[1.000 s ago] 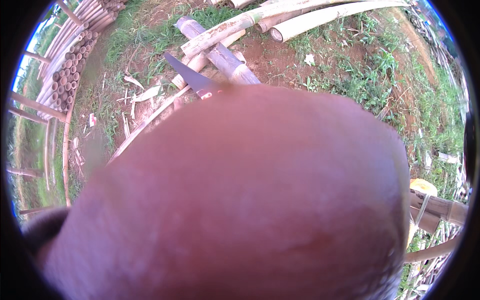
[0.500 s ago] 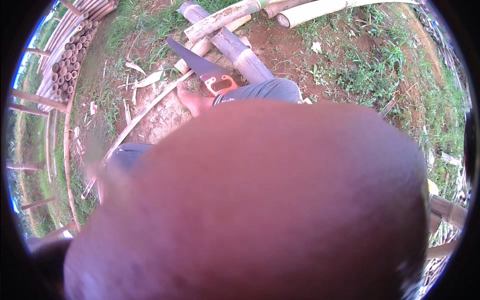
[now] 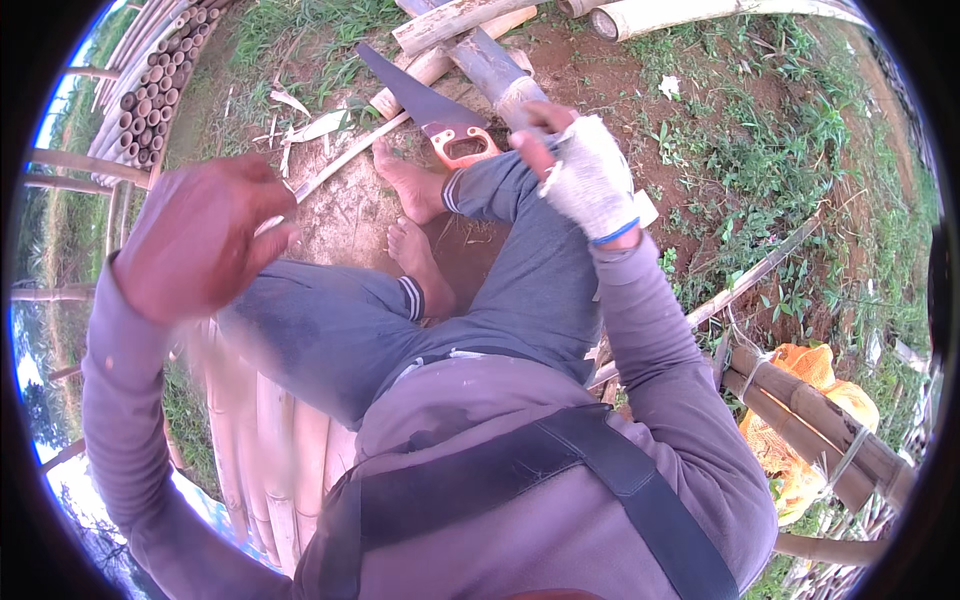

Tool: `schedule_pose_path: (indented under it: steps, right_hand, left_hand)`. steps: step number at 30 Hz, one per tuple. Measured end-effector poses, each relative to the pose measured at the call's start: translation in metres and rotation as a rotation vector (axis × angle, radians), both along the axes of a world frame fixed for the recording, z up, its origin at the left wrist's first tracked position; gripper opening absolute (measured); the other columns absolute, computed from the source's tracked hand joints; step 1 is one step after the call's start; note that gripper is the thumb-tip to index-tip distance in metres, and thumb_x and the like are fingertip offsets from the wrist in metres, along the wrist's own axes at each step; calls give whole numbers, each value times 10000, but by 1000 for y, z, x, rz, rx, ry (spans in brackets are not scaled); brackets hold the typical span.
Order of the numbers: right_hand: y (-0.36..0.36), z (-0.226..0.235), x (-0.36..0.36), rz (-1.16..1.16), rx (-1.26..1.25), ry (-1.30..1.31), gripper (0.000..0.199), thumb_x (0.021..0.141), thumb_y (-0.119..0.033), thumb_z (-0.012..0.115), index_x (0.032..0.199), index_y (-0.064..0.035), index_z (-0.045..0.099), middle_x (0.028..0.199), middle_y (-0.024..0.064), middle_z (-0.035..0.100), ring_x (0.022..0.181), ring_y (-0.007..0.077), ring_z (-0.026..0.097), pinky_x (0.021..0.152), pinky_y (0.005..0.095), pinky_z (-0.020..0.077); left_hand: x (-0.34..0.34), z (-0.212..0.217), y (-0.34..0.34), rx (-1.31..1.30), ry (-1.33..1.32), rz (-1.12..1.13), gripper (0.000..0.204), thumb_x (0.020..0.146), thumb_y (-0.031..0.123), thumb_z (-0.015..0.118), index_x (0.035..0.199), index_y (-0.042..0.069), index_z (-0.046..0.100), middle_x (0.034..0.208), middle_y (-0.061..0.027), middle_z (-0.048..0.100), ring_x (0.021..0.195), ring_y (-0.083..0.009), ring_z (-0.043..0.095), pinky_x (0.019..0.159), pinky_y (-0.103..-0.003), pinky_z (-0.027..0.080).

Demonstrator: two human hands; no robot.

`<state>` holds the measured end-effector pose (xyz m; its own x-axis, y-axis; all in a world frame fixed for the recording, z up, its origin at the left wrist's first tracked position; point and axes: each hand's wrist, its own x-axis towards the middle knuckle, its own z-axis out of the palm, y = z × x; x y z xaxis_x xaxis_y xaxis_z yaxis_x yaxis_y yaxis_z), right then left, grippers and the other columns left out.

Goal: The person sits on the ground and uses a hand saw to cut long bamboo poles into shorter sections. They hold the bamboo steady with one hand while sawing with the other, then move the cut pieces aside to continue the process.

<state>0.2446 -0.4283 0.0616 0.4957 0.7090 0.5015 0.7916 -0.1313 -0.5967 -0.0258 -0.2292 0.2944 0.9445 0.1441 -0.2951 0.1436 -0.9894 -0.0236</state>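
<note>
Bamboo pole (image 3: 497,72) lies at twelve o'clock beside an orange-handled saw (image 3: 432,112), the cloth-wrapped right hand (image 3: 583,170) closing loosely at its cut end, the left hand (image 3: 200,235) raised empty, fingers half-curled; a firmer grip likely steadies the pole best.

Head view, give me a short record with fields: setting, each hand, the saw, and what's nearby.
setting: outdoors, bare earth and grass; person seated, barefoot
left hand: bare, raised, fingers loosely curled, holding nothing
right hand: in a white wrap or glove, over the right knee, near the saw handle
handsaw: orange handle, dark blade, lying on bamboo poles
nearby: stacked bamboo tubes; orange sack
</note>
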Motion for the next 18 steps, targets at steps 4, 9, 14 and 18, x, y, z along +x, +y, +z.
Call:
schedule_pose_path:
  steps: [4,9,14,18]
  right_hand:
    - [3,-20,98,-33,49,770,610,1008,-414,798,1403,41,702,1275,203,773,1171,262,729,992,398,576]
    - [-18,-151,88,68,-619,384,574,1052,-362,755,1479,4,639,1259,184,756,1104,260,725,969,400,576]
    - [-20,-176,24,219,-923,188,553,1035,-376,750,1443,-14,661,1247,182,762,1115,270,729,967,413,573]
    - [-1,-177,28,246,-1010,186,537,1021,-387,747,1415,-28,679,1238,181,767,1123,279,731,966,424,570]
  left_hand:
    - [-25,-67,94,118,77,327,159,1031,193,698,1104,98,803,960,-183,763,947,-417,744,870,-545,585]
    - [19,-158,180,55,30,489,302,1008,224,727,1304,183,774,1083,-160,805,1057,-398,764,969,-536,603]
    - [76,-251,247,-45,-174,477,643,940,285,821,1534,189,595,1373,-171,729,1227,-384,722,1046,-515,583]
    - [152,-301,286,-53,-443,422,948,819,414,921,1630,186,487,1547,-192,599,1402,-413,599,1182,-537,489]
